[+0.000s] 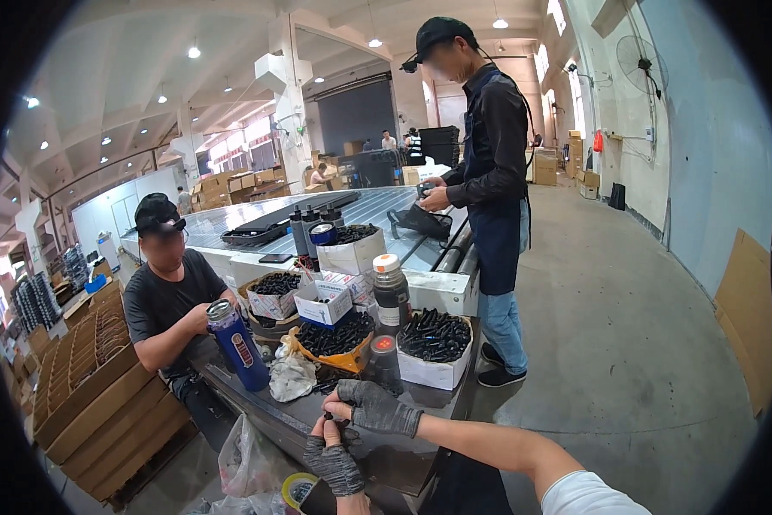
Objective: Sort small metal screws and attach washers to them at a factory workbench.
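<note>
Both my hands wear grey knitted gloves and meet over the near edge of the dark workbench (pixel 403 459). My left hand (pixel 333 462) rises from the lower edge, its fingertips pinching a small black part (pixel 327 416). My right hand (pixel 374 406) reaches in from the right and closes over the same part from above. Just beyond stand a dark bottle with a red top (pixel 384 362) and a white box of black parts (pixel 435 342).
A seated co-worker at left holds a blue bottle (pixel 239 348). Another person (pixel 489 172) stands at the roller table (pixel 377 210). Several boxes of black parts, a tall dark bottle (pixel 391 293), a white rag (pixel 291 376), a tape roll (pixel 295 489) and stacked cartons (pixel 103 403) surround me.
</note>
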Demonstrator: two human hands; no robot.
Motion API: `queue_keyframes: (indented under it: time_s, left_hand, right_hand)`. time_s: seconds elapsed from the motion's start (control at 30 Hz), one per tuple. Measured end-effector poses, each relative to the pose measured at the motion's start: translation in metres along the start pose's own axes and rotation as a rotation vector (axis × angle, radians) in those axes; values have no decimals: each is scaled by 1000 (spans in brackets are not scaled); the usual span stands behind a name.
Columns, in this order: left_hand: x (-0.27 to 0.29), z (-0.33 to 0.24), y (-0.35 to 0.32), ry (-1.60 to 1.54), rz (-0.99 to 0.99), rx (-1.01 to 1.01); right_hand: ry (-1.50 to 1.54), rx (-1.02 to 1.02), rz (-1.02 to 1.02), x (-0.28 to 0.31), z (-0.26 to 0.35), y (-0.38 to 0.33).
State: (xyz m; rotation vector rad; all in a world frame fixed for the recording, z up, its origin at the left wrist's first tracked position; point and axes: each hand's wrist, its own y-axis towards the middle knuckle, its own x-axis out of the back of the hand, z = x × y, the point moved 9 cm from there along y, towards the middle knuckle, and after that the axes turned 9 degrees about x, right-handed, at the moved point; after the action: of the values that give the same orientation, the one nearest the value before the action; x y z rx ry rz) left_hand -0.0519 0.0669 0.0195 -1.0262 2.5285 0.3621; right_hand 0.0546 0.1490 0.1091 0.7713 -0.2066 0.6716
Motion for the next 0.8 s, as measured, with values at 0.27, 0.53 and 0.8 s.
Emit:
queue_keyframes:
  time_s: [0.27,0.53,0.8]
  left_hand:
    - [-14,-9,-4,-75,96,22]
    - [-7,-13,-6,-102,69,-39]
    - [-26,-26,-21,-381,335,-28]
  right_hand:
    - [-211,82,7,-5,28,-10]
    - [-102,71,-68,-6,34,-16]
    - [-84,84,36,-1,54,-13]
